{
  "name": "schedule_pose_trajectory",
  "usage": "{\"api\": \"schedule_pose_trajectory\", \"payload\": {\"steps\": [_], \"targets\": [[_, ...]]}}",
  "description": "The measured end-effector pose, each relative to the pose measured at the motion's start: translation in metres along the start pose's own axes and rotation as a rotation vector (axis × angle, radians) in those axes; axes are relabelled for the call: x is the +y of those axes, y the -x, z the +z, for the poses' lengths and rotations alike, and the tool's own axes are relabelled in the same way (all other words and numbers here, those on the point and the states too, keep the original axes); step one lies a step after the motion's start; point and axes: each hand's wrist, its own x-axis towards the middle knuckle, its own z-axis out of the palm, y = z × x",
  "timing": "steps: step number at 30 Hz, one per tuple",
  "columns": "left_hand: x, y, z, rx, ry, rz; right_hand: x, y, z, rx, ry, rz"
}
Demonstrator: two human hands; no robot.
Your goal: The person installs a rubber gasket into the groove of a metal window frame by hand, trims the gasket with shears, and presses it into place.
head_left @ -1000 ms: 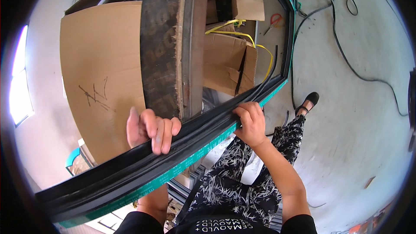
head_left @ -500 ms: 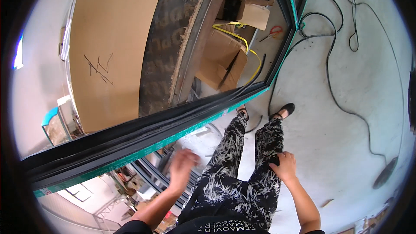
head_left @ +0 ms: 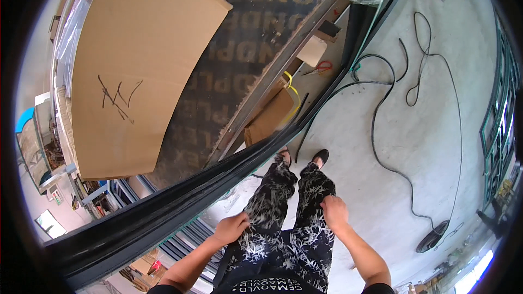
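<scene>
A workshop with a pale concrete floor (head_left: 436, 130) spread out below, black cables (head_left: 381, 130) looping across it from twelve o'clock down to a round dark object (head_left: 433, 237) at four o'clock. A long black frame with a green-edged pane (head_left: 180, 207) ran diagonally from eight o'clock to one o'clock, lying over a dark printed board (head_left: 239, 60) on the tabletop, with a big sheet of cardboard (head_left: 147, 71) at ten o'clock and red-handled pliers (head_left: 321, 67) near a cardboard box (head_left: 269, 117) at twelve o'clock. The person stood just beside the frame's near edge in patterned trousers (head_left: 289, 212). The left hand (head_left: 231, 227) rested on the left thigh, fingers curled loosely and holding nothing; the right hand (head_left: 333, 212) lay against the right thigh, fingers bent, also holding nothing. Both hands were off the frame, which sat at seven o'clock of them, near but apart. With nobody steadying it, the long frame might slide or tip off its support if its weight sat unevenly. The loose cables close behind the feet looked a likely trip hazard for anyone stepping back.
</scene>
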Motion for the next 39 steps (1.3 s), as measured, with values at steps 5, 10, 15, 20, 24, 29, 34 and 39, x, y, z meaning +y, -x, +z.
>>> {"api": "schedule_pose_trajectory", "payload": {"steps": [5, 10, 15, 20, 24, 29, 34, 39], "targets": [[0.022, 0.005, -0.003, -0.806, 0.036, -0.048, 0.017, 0.004, -0.064, -0.912, -0.232, -0.120], [0.065, -0.029, 0.051, -0.991, 0.201, -0.116, 0.068, 0.017, -0.072, -1.555, -0.809, -0.317], [0.172, -0.093, 0.136, -1.242, 0.084, -0.100, 0.143, -0.045, -0.105, -2.307, -0.869, 0.380], [0.274, -0.147, 0.198, -1.187, 0.392, 0.048, 0.212, -0.073, -0.152, -1.794, -1.238, 0.547], [0.313, -0.170, 0.234, -1.178, 0.498, 0.101, 0.233, -0.080, -0.171, -1.744, -1.351, 0.532], [0.324, -0.180, 0.237, -1.148, 0.410, -0.045, 0.241, -0.112, -0.163, -1.542, -1.195, 0.315], [0.320, -0.229, 0.224, -0.708, 0.258, 0.023, 0.335, -0.278, -0.083, -0.417, -0.685, 0.001], [0.299, -0.324, 0.197, -0.343, 0.610, -0.272, 0.428, -0.533, -0.016, -0.041, -0.209, 0.112]]}}
